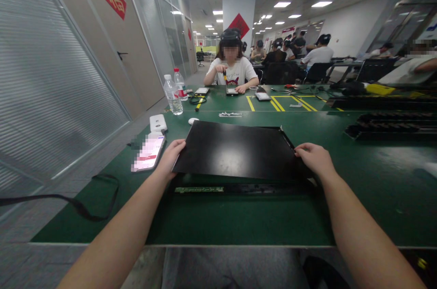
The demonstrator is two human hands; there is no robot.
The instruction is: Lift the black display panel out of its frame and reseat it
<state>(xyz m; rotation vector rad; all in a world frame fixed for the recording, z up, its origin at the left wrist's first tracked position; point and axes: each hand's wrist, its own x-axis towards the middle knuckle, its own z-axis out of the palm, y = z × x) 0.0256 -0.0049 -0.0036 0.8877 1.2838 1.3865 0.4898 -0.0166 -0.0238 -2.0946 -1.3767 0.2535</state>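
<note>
A flat, glossy black screen panel [232,148] is held at a tilt above the green table. My left hand [172,157] grips its left edge, fingers partly hidden behind it. At the right side my right hand [316,158] is closed in a pinch on the edge; whether it also takes in the frame there I cannot tell. Beneath the panel lies a dark frame [266,188], its far right corner showing behind. Along the frame's near side runs a narrow green circuit board [200,190].
Left of my hands lie a phone [148,152] and a white power bank [157,123]. Two bottles [173,95] stand farther back. Opposite sits a person [232,63] with a screwdriver over a small device. Black frames [392,125] are stacked at right. A black strap [78,207] crosses the left edge.
</note>
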